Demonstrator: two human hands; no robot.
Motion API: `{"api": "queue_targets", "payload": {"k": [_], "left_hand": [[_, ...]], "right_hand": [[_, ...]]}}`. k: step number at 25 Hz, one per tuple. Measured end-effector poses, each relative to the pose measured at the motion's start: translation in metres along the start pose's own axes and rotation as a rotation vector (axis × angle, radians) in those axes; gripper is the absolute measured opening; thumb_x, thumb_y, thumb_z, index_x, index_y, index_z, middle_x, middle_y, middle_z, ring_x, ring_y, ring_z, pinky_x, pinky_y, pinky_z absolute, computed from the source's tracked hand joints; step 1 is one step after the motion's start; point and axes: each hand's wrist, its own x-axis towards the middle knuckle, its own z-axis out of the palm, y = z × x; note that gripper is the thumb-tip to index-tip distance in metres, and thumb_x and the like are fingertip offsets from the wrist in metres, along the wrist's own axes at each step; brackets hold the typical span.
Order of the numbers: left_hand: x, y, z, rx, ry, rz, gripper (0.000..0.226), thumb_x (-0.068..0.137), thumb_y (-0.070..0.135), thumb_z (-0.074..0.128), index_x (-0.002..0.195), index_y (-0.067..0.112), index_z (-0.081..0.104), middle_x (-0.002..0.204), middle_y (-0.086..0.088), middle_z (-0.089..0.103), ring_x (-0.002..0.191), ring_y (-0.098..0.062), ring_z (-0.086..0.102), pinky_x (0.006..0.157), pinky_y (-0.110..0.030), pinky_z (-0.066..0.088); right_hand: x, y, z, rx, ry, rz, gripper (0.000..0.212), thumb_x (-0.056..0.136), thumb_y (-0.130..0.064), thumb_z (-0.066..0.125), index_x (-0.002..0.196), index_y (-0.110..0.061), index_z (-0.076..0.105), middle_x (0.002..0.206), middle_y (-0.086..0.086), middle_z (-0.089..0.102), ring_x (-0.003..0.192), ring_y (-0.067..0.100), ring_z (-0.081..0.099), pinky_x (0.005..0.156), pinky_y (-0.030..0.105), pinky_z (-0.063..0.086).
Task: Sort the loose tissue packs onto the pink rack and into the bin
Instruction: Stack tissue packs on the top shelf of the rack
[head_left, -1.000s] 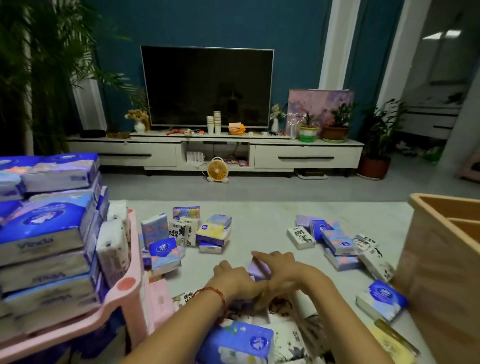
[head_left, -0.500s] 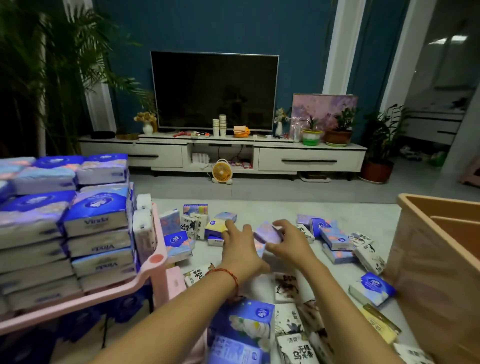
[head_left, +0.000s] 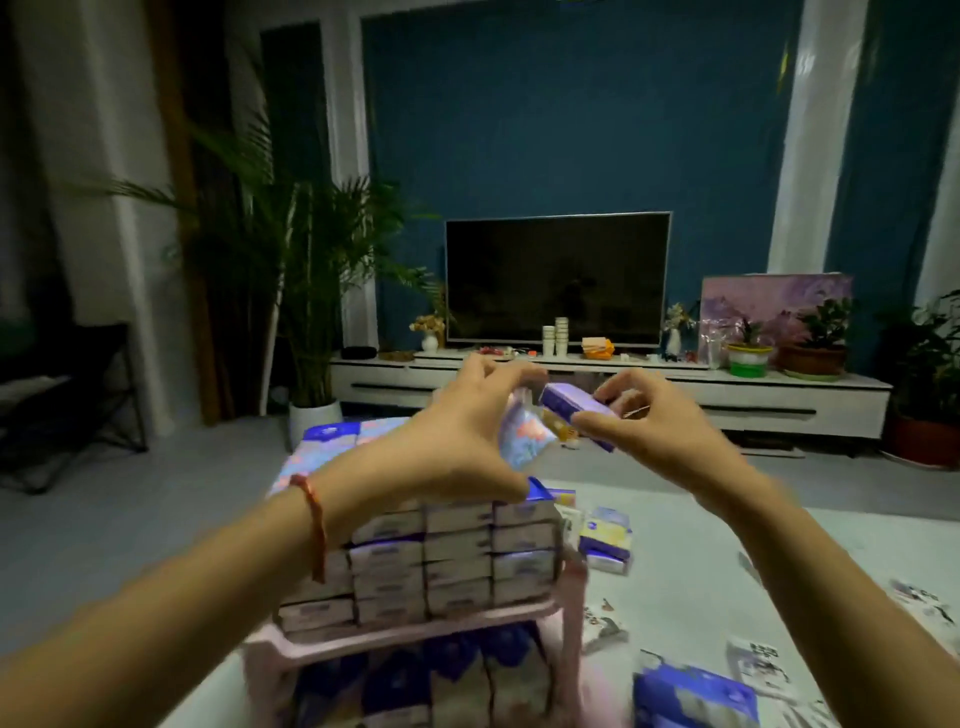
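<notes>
Left hand (head_left: 457, 441) is raised at 12 o'clock above the pink rack (head_left: 415, 631), fingers curled round a pale patterned tissue pack (head_left: 524, 439). Right hand (head_left: 665, 436) is just beside it at 3 o'clock, fingers pinching a purple tissue pack (head_left: 571, 410). Stacked packs (head_left: 457, 551) fill the rack's top shelf. Loose packs (head_left: 605, 535) lie on the floor at 3 o'clock of the rack.

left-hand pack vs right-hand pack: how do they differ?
Colour: the left hand pinches a pale pack with pink blotches, while the right hand holds a plain purple pack. Pose: the pale pack hangs end-down, partly hidden by the fingers; the purple pack lies lengthwise, sloping down to the right. Shared: both are small tissue packs held above the stacked pink rack.
</notes>
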Motion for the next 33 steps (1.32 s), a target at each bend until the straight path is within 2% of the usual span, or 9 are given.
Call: {"api": "queue_targets", "payload": {"k": [5,10,16,19,22,25,27,30,33], "left_hand": [[-0.004,-0.026,-0.018,0.085,-0.238,0.001,0.081,0.07,0.023,0.072,0.139,0.029,0.031,0.135,0.001,0.032,0.117,-0.009,0.036,0.089,-0.009,0.027],[0.006,-0.034,-0.017,0.091,-0.433,-0.004,0.067,0.08,0.008,0.062,0.139,0.022,0.035,0.139,-0.001,0.036,0.123,-0.014,0.039,0.1,-0.023,0.034],[-0.009,-0.052,-0.016,0.251,-0.271,0.054,0.044,0.087,0.036,0.056,0.125,0.013,0.057,0.141,0.002,0.042,0.128,-0.009,0.039,0.101,-0.02,0.033],[-0.018,-0.059,-0.011,0.25,-0.226,0.06,0.052,0.084,0.048,0.05,0.124,0.015,0.056,0.132,0.003,0.051,0.124,-0.012,0.044,0.103,-0.025,0.035],[-0.022,-0.062,-0.008,0.233,-0.169,0.098,0.046,0.092,0.036,0.049,0.135,0.022,0.046,0.14,0.01,0.045,0.129,-0.005,0.037,0.099,-0.013,0.027],[-0.028,-0.065,-0.012,0.121,-0.077,0.064,0.039,0.094,0.037,0.045,0.132,0.027,0.048,0.135,0.014,0.047,0.125,-0.002,0.04,0.092,-0.011,0.029],[-0.034,-0.079,-0.021,0.023,0.074,0.001,0.036,0.093,0.038,0.046,0.128,0.029,0.051,0.131,0.016,0.048,0.124,-0.001,0.04,0.094,-0.011,0.032],[-0.05,-0.1,-0.031,0.005,0.202,-0.01,0.057,0.076,0.064,0.045,0.126,0.037,0.049,0.13,0.026,0.042,0.13,0.009,0.027,0.093,0.004,0.02],[-0.058,-0.089,-0.018,0.116,0.103,0.091,0.078,0.058,0.082,0.032,0.127,0.047,0.04,0.135,0.032,0.032,0.134,0.016,0.008,0.113,-0.013,0.009]], "right_hand": [[-0.022,-0.02,0.046,-0.298,0.069,-0.101,0.028,0.074,-0.038,0.069,0.088,-0.021,0.052,0.1,0.004,0.053,0.082,0.015,0.051,0.06,0.024,0.037],[-0.034,-0.014,0.059,-0.359,-0.049,-0.104,0.029,0.087,-0.051,0.052,0.099,-0.024,0.053,0.107,-0.001,0.047,0.09,0.013,0.048,0.074,0.028,0.041],[-0.024,-0.021,0.036,-0.336,-0.252,-0.128,0.032,0.086,-0.036,0.061,0.115,-0.024,0.058,0.111,-0.008,0.054,0.087,0.005,0.052,0.069,0.017,0.043],[-0.016,-0.024,0.032,-0.312,-0.286,-0.137,0.029,0.082,-0.033,0.066,0.11,-0.027,0.059,0.104,-0.011,0.057,0.087,0.005,0.057,0.07,0.018,0.048],[-0.011,-0.022,0.037,-0.295,-0.266,-0.175,0.02,0.083,-0.032,0.066,0.101,-0.029,0.058,0.101,-0.011,0.059,0.086,0.004,0.057,0.066,0.013,0.046],[-0.005,-0.016,0.042,-0.282,-0.25,-0.202,0.016,0.085,-0.032,0.065,0.099,-0.028,0.058,0.1,-0.01,0.06,0.083,0.001,0.056,0.064,0.012,0.044],[-0.002,-0.014,0.041,-0.243,-0.252,-0.19,0.019,0.083,-0.035,0.066,0.1,-0.029,0.058,0.104,-0.009,0.06,0.087,0.0,0.056,0.066,0.012,0.044],[0.0,-0.011,0.036,-0.155,-0.36,-0.172,0.034,0.075,-0.037,0.073,0.104,-0.036,0.056,0.111,-0.017,0.055,0.099,-0.005,0.051,0.076,0.011,0.043],[0.0,-0.01,0.037,-0.241,-0.465,-0.206,0.04,0.073,-0.031,0.076,0.107,-0.039,0.056,0.11,-0.025,0.049,0.101,-0.009,0.046,0.083,0.015,0.041]]}}
